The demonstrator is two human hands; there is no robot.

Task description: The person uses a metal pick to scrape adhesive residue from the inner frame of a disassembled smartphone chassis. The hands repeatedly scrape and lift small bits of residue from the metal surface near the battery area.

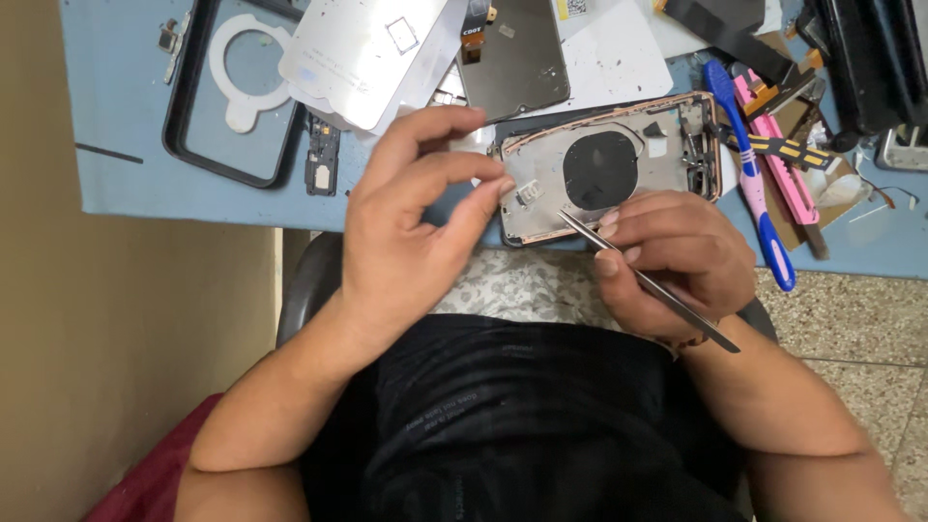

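An opened phone housing (pixel 667 145) with a copper-coloured rim and a round black coil pad (pixel 600 170) lies at the near edge of the blue table (pixel 126 184). My left hand (pixel 411 227) steadies the housing's left end, thumb and fingertips touching its edge. My right hand (pixel 672 256) grips metal tweezers (pixel 643 278), whose tips rest on the housing's lower rim near a small loose part (pixel 531 191).
A black phone case (pixel 184 97) with a white ring lies at the back left. White sheets (pixel 362 53) and a dark screen panel (pixel 512 58) sit behind the housing. A blue toothbrush (pixel 759 193), a pink cutter (pixel 785 164) and black tools lie to the right.
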